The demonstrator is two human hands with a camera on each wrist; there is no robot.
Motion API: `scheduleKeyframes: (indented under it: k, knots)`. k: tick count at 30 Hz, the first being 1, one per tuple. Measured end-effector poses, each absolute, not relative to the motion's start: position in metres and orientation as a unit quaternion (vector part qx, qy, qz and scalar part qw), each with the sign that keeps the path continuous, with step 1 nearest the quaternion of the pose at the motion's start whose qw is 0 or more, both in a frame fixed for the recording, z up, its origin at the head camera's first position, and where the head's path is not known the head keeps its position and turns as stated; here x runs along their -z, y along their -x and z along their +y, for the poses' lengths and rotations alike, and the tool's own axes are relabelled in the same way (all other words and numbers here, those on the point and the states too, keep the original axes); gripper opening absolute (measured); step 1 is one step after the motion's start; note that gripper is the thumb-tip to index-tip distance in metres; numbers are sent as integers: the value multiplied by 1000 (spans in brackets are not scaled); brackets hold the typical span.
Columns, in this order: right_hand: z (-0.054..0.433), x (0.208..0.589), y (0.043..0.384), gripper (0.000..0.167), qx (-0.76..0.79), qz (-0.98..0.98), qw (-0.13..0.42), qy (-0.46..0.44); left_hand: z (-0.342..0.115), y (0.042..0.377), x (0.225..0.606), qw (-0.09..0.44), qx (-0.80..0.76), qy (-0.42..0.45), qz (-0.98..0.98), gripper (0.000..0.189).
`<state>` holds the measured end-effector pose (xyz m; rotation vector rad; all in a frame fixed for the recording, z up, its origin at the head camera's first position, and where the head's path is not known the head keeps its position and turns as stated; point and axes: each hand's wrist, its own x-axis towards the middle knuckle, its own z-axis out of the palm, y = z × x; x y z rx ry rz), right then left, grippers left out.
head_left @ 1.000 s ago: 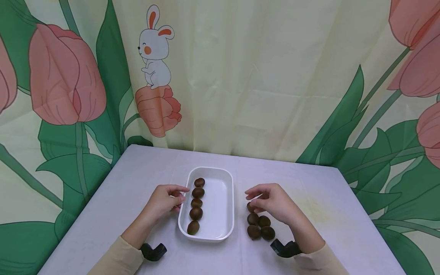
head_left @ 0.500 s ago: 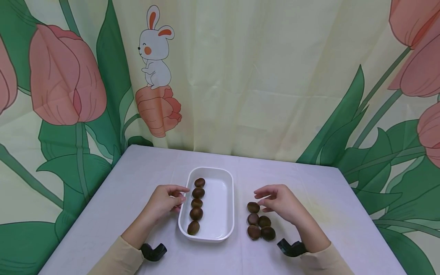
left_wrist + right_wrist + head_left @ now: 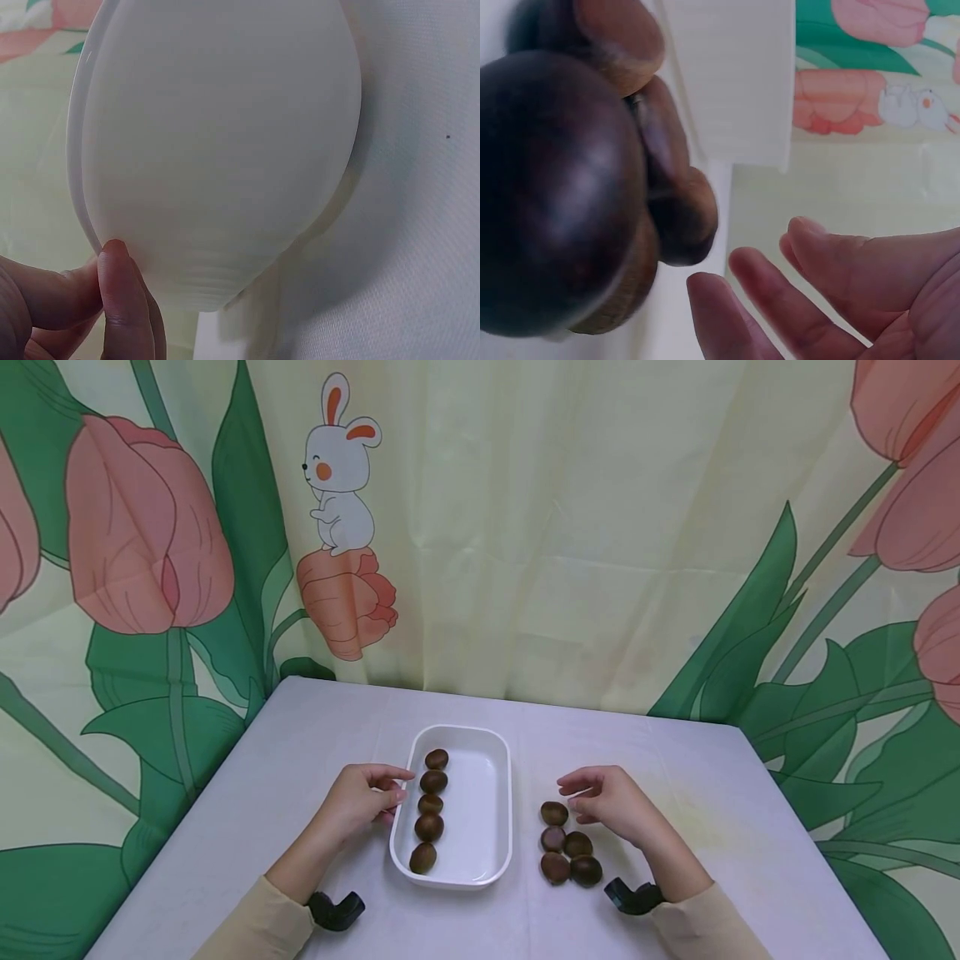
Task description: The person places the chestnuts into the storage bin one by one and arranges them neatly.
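Observation:
A white rectangular tray (image 3: pixel 472 810) holds several brown chestnuts (image 3: pixel 429 827) in a column along its left side. My left hand (image 3: pixel 363 797) pinches the tray's left rim, its index finger reaching over the edge. In the left wrist view, the thumb (image 3: pixel 124 300) lies against the outer wall of the tray (image 3: pixel 217 150). To the tray's right, several more chestnuts (image 3: pixel 586 871) form a small cluster on the table. Beside the farthest chestnut (image 3: pixel 554 813), my right hand (image 3: pixel 611 802) hovers with loosely bent fingers and nothing between them. The right wrist view shows chestnuts (image 3: pixel 555 195) left of the spread fingertips (image 3: pixel 712 300).
A white cloth covers the table (image 3: pixel 675 777). Behind it hangs a curtain (image 3: pixel 562 527) printed with tulips, a rabbit and a carrot. Black wrist mounts (image 3: pixel 336 911) sit at both wrists near the beige sleeves.
My right hand has drawn back to the right from the farthest loose chestnut, which now shows fully. The left hand keeps its place at the tray's rim.

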<state>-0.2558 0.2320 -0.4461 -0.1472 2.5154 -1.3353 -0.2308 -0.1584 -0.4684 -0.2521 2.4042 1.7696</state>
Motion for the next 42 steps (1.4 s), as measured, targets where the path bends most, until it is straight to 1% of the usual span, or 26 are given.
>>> scheduleKeyframes:
  k: [7, 14, 21, 27, 37, 42]
  knots:
    - [230, 458, 261, 29, 454, 877, 155, 40, -158, 231, 469, 74, -589, 86, 801, 28]
    - [228, 464, 262, 30, 442, 881, 163, 49, -158, 232, 469, 74, -586, 89, 802, 28]
    - [224, 467, 264, 30, 423, 891, 155, 52, -157, 231, 469, 69, -583, 86, 805, 28]
    - [222, 470, 265, 31, 414, 894, 152, 76, -157, 231, 469, 68, -582, 88, 806, 28]
    - [221, 474, 264, 23, 414, 893, 150, 89, -157, 232, 471, 67, -582, 91, 805, 28]
    - [221, 476, 265, 24, 410, 895, 147, 90, -157, 233, 471, 69, -581, 95, 806, 28]
